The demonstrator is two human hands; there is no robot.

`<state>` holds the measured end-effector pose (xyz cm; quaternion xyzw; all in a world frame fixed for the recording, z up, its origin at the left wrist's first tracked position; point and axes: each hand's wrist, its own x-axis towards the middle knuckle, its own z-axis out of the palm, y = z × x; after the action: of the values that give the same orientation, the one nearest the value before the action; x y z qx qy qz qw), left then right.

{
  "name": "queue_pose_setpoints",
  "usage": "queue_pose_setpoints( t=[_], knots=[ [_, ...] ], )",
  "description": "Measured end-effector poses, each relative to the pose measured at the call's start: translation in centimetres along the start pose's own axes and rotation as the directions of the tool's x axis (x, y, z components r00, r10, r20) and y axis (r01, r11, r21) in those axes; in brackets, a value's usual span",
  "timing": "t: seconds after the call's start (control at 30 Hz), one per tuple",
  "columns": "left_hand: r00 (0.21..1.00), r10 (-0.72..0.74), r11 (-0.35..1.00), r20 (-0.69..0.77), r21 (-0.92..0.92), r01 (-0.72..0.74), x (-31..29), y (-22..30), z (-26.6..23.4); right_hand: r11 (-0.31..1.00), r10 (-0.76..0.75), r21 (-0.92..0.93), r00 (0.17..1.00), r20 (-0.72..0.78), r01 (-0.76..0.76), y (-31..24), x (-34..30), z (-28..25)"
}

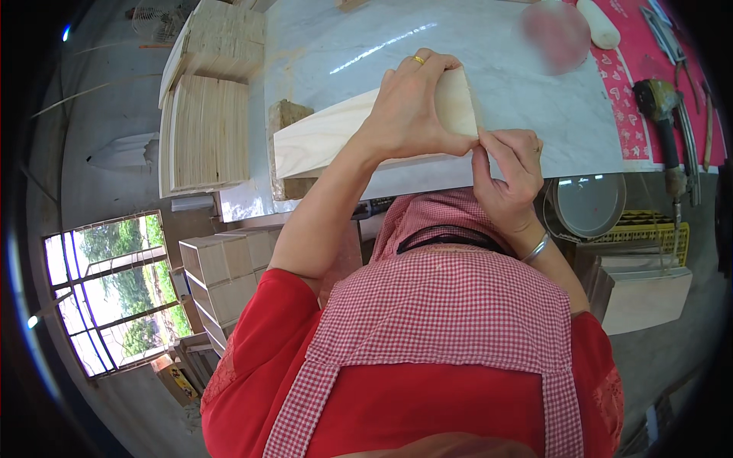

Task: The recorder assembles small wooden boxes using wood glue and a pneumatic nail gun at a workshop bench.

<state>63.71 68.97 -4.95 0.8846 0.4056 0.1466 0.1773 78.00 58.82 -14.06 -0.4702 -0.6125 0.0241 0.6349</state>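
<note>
A pale wooden board [328, 133] lies slantwise on the table, wider at its right end. My left hand [412, 107], with a gold ring, spans that wide end, fingers over the far edge and thumb at the near corner. At the same corner, thumb and forefinger of my right hand [510, 172] are pinched together on the board's edge, close to my left thumb. Whether a small piece sits between those fingertips is hidden. Under the board's left end is a rough, worn wooden block [287, 114].
Stacked thin wooden boards [208, 133] stand at the table's left. A blurred reddish round thing [556, 37] and a white bottle [599, 24] are at the far right. A power tool [658, 103] lies by the pink cloth [628, 114]. Below right sit a round metal pan [588, 204] and yellow crate [672, 233].
</note>
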Motion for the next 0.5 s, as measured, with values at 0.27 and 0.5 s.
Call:
queue_pose_setpoints(
  t=[0.27, 0.5],
  knots=[
    [0.999, -0.016, 1.000, -0.042, 0.001, 0.016, -0.2, -0.2, 0.4, 0.983, 0.183, -0.008, 0.967, 0.177, -0.185, 0.1, 1.4, -3.2],
    [0.999, 0.002, 0.999, -0.046, 0.032, -0.001, -0.3, -0.2, 0.6, 0.665, 0.578, -0.598, 0.815, 0.031, -0.448, 11.3, 5.3, -18.2]
  ],
)
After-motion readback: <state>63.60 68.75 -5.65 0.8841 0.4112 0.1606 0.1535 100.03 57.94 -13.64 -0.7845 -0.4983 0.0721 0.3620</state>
